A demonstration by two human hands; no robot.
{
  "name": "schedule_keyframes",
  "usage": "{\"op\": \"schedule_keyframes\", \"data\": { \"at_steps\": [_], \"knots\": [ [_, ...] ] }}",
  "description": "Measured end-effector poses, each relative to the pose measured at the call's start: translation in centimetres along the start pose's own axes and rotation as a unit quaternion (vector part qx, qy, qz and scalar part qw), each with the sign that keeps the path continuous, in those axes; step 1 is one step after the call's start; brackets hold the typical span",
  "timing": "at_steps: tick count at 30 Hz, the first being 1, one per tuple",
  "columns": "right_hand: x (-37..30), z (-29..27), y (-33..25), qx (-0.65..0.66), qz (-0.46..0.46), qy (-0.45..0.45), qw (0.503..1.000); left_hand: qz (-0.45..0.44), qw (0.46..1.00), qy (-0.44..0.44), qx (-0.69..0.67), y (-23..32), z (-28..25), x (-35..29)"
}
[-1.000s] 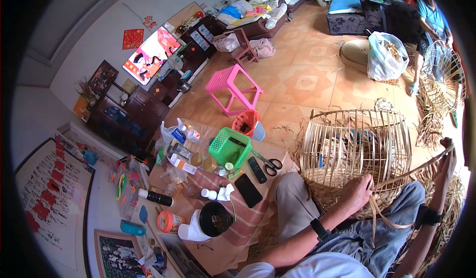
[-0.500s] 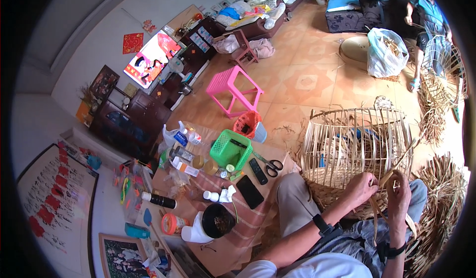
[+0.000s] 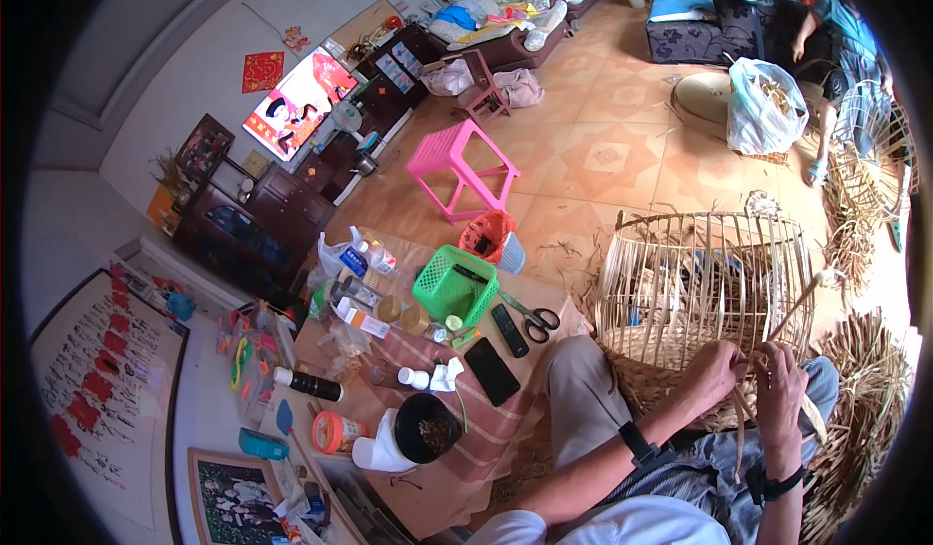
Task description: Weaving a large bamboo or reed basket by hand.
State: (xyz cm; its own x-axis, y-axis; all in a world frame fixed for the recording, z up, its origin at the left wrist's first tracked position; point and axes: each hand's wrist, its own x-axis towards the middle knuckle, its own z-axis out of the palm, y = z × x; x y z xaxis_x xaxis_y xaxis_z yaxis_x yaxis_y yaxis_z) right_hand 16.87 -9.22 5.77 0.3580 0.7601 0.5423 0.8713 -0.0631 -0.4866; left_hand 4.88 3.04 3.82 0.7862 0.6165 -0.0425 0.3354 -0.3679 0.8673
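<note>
On my lap leans a basket (image 3: 637,352) with a band of woven straw and bare upright stakes above it. At its near side, both my hands work close together on a dry straw strip (image 3: 799,306). My left hand (image 3: 712,374) is closed, fingertips pinching the strip. Beside it my right hand (image 3: 780,389) is closed on the strip too, fingers bent. One end slants up and right past the stakes; other strips hang below my hands. The exact grip at the fingertips is partly hidden.
Loose straw (image 3: 855,409) is heaped at my right. On the left, a table (image 3: 449,487) bears scissors (image 3: 540,325), a phone (image 3: 492,371), a green basket (image 3: 455,287) and bottles. Beyond are a pink stool (image 3: 465,171), a bin (image 3: 494,239) and another person (image 3: 855,49).
My hands have drawn closer together at the strip. The right fingers have turned inward and the strip's upper end has shifted. The whole view has moved slightly.
</note>
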Motion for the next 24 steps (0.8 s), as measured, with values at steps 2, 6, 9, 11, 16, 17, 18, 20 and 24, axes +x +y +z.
{"op": "schedule_keyframes", "data": {
  "at_steps": [2, 6, 9, 11, 16, 17, 18, 20, 24],
  "knots": [
    [0.1, 0.2, 0.7, -0.002, 0.001, -0.03, 1.0, -0.011, 0.998, 0.004, 0.058, -0.1, 0.2, 0.2],
    [0.7, 1.4, 2.6, -0.013, 0.003, -0.092, 0.996, -0.053, 0.996, -0.039, 0.057, 0.5, -0.4, 0.4],
    [1.5, 2.8, 3.1, -0.039, -0.008, -0.073, 0.997, -0.065, 0.995, -0.076, -0.031, 1.2, -1.5, 0.2],
    [2.2, 3.3, 2.9, -0.105, 0.07, -0.13, 0.984, -0.027, 0.998, -0.048, 0.019, 1.5, -1.8, -0.2],
    [3.2, 0.8, 1.3, -0.111, 0.01, -0.14, 0.984, -0.054, 0.997, -0.027, 0.048, 1.8, -1.0, -0.3],
    [3.0, 0.0, 0.9, -0.1, 0.002, -0.137, 0.985, -0.052, 0.997, -0.017, 0.061, 1.7, -0.9, -0.2],
    [2.6, -0.8, 0.3, -0.068, -0.009, -0.101, 0.993, -0.065, 0.996, -0.036, 0.043, 1.7, -0.9, -0.1],
    [1.3, -2.1, -0.8, -0.058, -0.034, -0.041, 0.997, -0.085, 0.995, -0.056, 0.023, 1.6, -0.8, 0.0],
    [-1.4, -2.2, -1.8, -0.019, 0.051, -0.103, 0.993, -0.037, 0.999, -0.036, 0.014, 1.8, -0.4, 0.2]
  ]
}}
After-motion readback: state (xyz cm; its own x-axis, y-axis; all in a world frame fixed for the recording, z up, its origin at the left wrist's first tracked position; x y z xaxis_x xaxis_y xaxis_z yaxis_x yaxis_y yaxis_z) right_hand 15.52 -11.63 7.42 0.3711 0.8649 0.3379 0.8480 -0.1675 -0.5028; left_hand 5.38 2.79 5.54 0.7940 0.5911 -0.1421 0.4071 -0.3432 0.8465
